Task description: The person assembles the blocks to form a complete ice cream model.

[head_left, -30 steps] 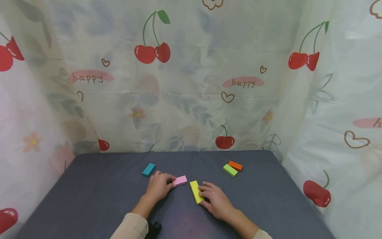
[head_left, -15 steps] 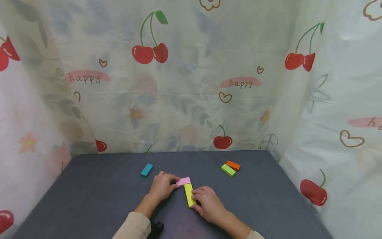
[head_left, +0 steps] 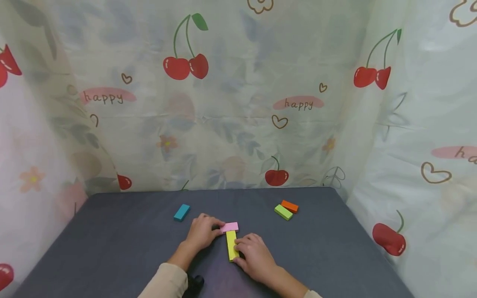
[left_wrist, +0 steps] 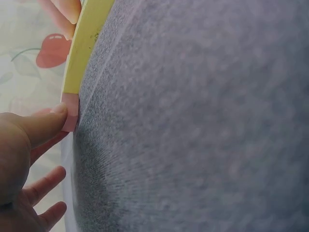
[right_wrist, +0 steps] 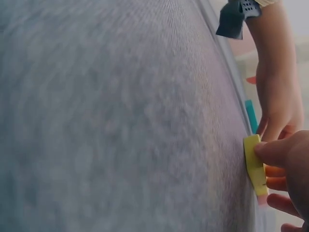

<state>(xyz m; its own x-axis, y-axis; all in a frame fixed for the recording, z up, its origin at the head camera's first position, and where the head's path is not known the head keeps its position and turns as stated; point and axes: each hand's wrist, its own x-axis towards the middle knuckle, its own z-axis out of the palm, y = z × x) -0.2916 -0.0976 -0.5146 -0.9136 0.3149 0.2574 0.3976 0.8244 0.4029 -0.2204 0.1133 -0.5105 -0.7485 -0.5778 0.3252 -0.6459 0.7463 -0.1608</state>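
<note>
A pink block (head_left: 230, 227) lies crosswise on the dark table, its left end pinched between thumb and forefinger of my left hand (head_left: 201, 234). Against its near side stands the end of a yellow block (head_left: 231, 246), which points toward me; together they make a T shape. My right hand (head_left: 257, 257) grips the yellow block from the right, near its closer end. In the left wrist view the pink block (left_wrist: 70, 111) meets the yellow block (left_wrist: 87, 48). The right wrist view shows my thumb on the yellow block (right_wrist: 254, 162).
A blue block (head_left: 181, 212) lies at the back left of the table (head_left: 123, 236). Back right, a green block (head_left: 283, 212) touches an orange block (head_left: 290, 206). Patterned curtains hang behind and at both sides. A black object (head_left: 195, 285) is beside the left sleeve.
My right hand has moved left with the yellow block, turning it straighter and bringing its end against the pink one. My left hand has shifted the pink block slightly right and levelled it.
</note>
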